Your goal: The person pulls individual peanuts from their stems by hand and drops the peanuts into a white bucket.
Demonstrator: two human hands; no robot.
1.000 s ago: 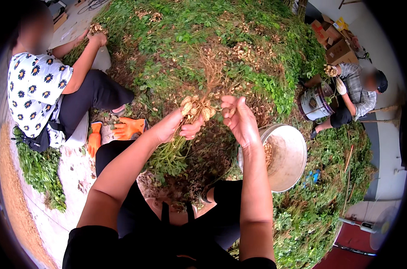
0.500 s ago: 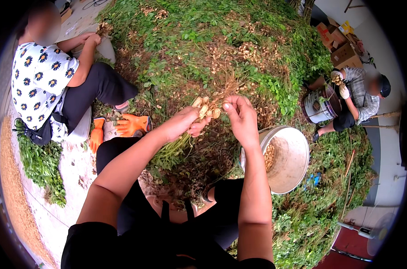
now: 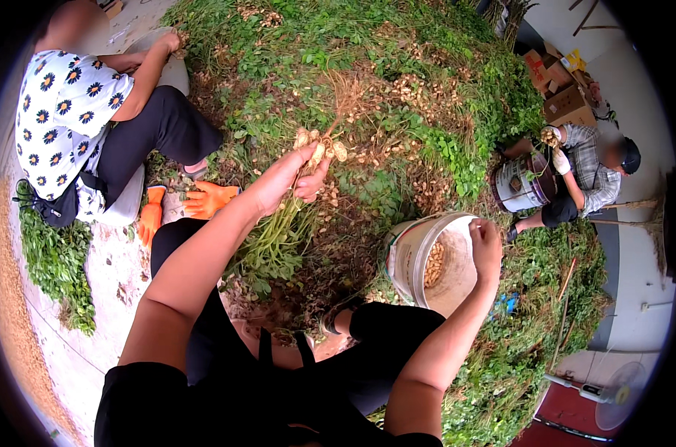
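My left hand (image 3: 284,181) is wrapped round the stems of a peanut plant (image 3: 277,237). Pale peanut pods (image 3: 321,152) cluster just above its fingers, thin roots pointing away and leafy stems hanging below. Over the right side of a whitish bucket (image 3: 406,257), my right hand (image 3: 487,252) has its fingers curled together; whatever they may hold is hidden. Loose picked peanuts (image 3: 433,267) lie inside the bucket, which stands tilted beside my right knee.
A wide heap of peanut plants (image 3: 293,67) spreads ahead. Orange gloves (image 3: 207,200) lie left of my knee. One person (image 3: 77,104) sits at the left; another (image 3: 602,167) at the right handles plants over a bucket (image 3: 522,186). Cardboard boxes (image 3: 569,106) and a fan (image 3: 621,395) stand farther right.
My right hand has left the pods and moved right and down to the bucket. The left hand keeps the plant, shifting slightly left.
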